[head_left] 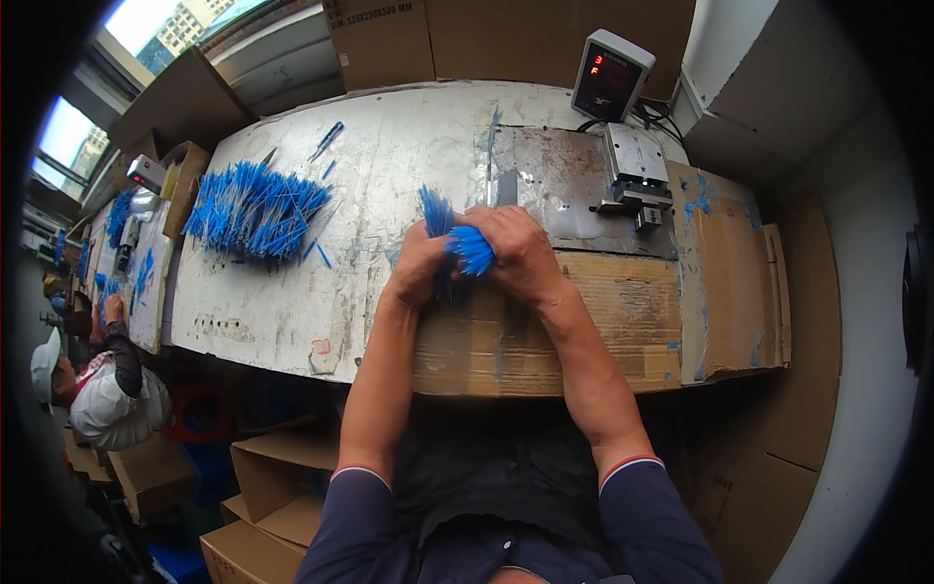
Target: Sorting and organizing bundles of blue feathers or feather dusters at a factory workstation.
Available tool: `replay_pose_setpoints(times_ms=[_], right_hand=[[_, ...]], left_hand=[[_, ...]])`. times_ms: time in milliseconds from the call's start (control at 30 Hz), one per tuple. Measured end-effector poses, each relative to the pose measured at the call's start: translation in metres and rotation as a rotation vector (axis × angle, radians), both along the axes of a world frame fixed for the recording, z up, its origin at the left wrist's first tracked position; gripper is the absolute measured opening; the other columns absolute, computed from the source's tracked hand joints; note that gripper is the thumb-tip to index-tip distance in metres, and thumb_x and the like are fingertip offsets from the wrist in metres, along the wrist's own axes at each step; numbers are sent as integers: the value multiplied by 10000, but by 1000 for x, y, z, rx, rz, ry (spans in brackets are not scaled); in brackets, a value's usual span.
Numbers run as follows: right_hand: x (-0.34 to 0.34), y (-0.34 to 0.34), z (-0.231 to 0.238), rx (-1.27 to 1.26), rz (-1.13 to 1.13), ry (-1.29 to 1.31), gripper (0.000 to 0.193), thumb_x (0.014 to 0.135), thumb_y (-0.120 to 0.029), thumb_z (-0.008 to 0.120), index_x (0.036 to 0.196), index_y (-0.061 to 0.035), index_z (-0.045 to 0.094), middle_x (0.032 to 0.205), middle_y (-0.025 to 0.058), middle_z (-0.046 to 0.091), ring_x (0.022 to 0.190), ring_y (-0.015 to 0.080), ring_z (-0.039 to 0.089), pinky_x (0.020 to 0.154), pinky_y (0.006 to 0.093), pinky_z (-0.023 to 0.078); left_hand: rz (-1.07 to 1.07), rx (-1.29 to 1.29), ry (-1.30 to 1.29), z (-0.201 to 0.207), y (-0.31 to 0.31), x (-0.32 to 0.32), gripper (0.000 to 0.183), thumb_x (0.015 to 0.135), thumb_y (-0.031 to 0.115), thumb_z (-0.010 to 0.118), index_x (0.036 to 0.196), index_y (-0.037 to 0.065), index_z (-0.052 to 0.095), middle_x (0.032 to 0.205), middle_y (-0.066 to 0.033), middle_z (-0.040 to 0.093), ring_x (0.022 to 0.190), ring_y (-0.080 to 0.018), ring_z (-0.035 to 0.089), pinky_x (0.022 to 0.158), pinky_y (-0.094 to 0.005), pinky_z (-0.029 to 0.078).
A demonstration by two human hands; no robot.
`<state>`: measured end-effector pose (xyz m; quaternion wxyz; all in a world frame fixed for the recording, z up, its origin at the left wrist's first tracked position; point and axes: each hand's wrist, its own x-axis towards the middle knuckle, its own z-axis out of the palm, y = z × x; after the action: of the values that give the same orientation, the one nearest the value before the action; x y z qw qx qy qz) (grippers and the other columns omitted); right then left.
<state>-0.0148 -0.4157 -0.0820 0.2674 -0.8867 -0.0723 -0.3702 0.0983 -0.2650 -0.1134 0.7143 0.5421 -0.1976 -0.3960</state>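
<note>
My left hand point(418, 261) is closed around a bunch of thin blue pieces point(436, 211), whose tips fan out above the fingers. Right beside it, my right hand point(514, 248) grips another part of the blue pieces point(473, 251), their ends pointing toward me. Both hands meet over the worktable, and I cannot tell whether they share one bunch or hold two. The pieces look like short lengths of wire or plastic strand. A large pile of the same blue pieces point(255, 209) lies to the left.
At right, a metal press-like fixture point(639, 170) sits on a steel plate point(545, 175) below a display box point(611, 78). A cardboard sheet point(623, 326) covers the near table edge. A blue-handled tool point(328, 139) lies near the pile. Another person point(107, 399) works at far left.
</note>
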Motion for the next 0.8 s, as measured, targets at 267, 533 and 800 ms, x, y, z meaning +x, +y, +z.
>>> replay_pose_setpoints(times_ms=[267,533,800], right_hand=[[-10,-27,-2,444,-189,344,261,873,-134,779,1122,-69,738,934,115,747,836,274,720,791,350,556],[-2,-1,6,1606,181,272,119,925,-87,759,967,16,719,749,72,705,555,112,641,436,216,475],[-4,-9,-8,1509,314,246,100,930,-73,743,891,13,707,690,76,673,546,141,642,477,268,514]], left_hand=[[26,-88,26,12,-1,-2,412,990,293,682,1219,-43,623,876,-78,676,624,-95,575,484,-213,440],[-331,-136,104,9,1,-11,377,977,302,698,1152,-22,615,911,-109,672,636,-148,623,474,-239,466],[-317,-89,88,12,-4,-14,329,979,278,693,1161,15,618,929,-93,674,642,-133,624,489,-238,483]])
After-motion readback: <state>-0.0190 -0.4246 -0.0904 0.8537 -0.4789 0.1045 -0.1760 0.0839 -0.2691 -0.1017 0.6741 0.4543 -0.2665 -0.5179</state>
